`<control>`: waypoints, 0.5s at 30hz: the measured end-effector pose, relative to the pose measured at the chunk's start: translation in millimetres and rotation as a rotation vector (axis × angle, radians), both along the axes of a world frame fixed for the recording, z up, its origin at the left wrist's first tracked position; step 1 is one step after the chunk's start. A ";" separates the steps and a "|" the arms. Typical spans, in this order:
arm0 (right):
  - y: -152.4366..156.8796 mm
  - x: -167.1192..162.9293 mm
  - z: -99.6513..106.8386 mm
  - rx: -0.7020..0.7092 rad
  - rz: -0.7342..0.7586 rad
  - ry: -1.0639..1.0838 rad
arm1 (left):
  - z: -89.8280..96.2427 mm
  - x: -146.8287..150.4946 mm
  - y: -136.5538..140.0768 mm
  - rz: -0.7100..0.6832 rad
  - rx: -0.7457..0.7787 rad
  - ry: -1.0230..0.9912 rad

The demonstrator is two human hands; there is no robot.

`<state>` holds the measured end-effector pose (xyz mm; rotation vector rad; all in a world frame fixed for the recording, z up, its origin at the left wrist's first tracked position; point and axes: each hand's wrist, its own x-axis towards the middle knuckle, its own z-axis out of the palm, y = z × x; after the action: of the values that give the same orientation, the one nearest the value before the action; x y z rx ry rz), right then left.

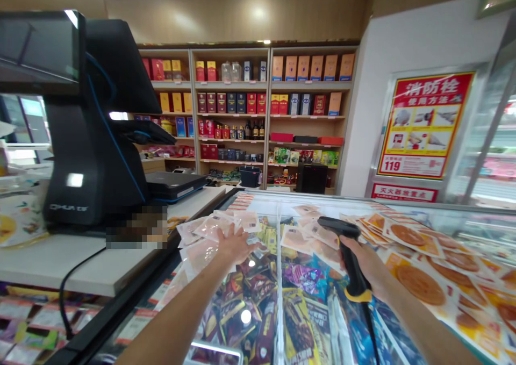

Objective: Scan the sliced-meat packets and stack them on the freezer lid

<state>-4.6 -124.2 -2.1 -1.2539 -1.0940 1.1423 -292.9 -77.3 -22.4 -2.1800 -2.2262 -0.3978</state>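
Note:
My left hand [233, 245] lies with its fingers spread on a pile of flat, pale packets [201, 255] on the glass-topped freezer. Wrapped around the handle of a black and yellow barcode scanner [350, 260] is my right hand [365, 260]. The scanner's head points left, over a second group of pale packets [308, 236]. Its cable runs down toward the bottom edge of the view. Farther right, white and orange packets with round, flat brown food [419, 279] are spread out.
Under the glass lie colourful ice-cream wrappers [298, 322], split by a white divider [279, 279]. To the left, a black cash register [91, 155] stands on a white counter [88, 263]. Shelves of boxes [231, 102] line the back wall, beside a red poster [425, 123].

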 end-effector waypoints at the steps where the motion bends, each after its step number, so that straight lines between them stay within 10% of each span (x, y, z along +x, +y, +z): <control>1: -0.5 0.0 0.6 -0.001 -0.001 0.006 | -0.1 -1.3 4.6 -0.001 -0.015 -0.004; 9: 0.3 -0.8 6.4 0.001 0.003 0.076 | 12.4 -6.9 33.8 0.106 0.027 -0.060; 15: 2.6 6.7 10.0 0.017 -0.052 0.097 | 21.9 51.5 31.3 0.070 0.097 -0.148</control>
<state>2.1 -121.6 7.9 -1.1945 -0.9913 1.1409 -241.4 -46.0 -0.5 -2.0815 -2.2943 -0.6717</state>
